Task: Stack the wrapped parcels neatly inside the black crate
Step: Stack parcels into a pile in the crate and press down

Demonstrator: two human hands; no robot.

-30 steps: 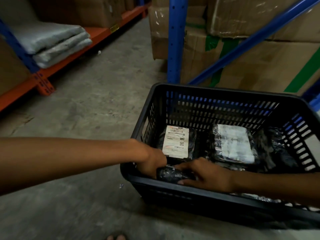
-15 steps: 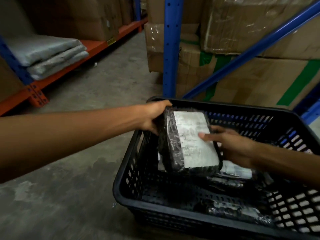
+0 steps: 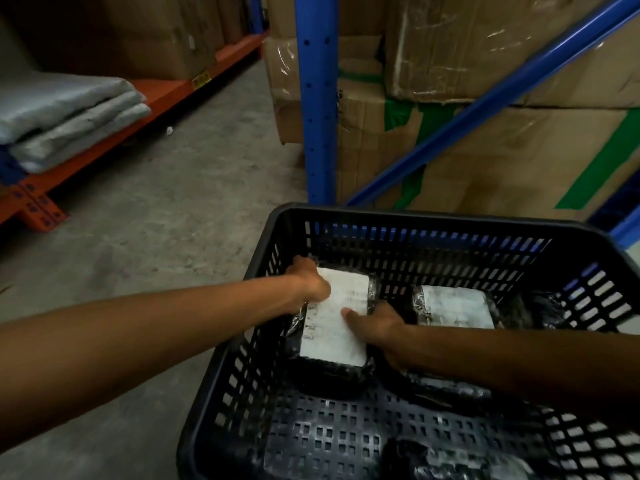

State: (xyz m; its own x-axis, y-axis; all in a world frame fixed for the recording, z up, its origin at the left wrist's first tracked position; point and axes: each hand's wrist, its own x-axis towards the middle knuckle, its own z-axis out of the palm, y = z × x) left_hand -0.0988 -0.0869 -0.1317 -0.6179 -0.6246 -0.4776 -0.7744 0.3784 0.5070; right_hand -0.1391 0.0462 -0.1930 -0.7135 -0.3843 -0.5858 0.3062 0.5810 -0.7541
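Note:
A black slotted crate [image 3: 433,221] stands on the concrete floor. In its far left corner lies a black wrapped parcel with a white label [image 3: 332,327]. My left hand [image 3: 310,282] grips its far left edge and my right hand [image 3: 375,323] holds its right side, thumb on the label. A second labelled parcel [image 3: 453,306] sits to the right of it, with another dark parcel [image 3: 547,306] further right. One more wrapped parcel [image 3: 446,460] lies at the crate's near side, partly cut off.
A blue rack upright [image 3: 317,98] and diagonal brace stand just behind the crate, with taped cardboard boxes [image 3: 519,154] behind them. At the left, an orange shelf beam [image 3: 114,136] carries folded grey bags [image 3: 69,116].
Both hands lifted the labelled parcel from the crate's near left, turned it label up and lowered it flat into the far left corner, over the parcel seen there before.

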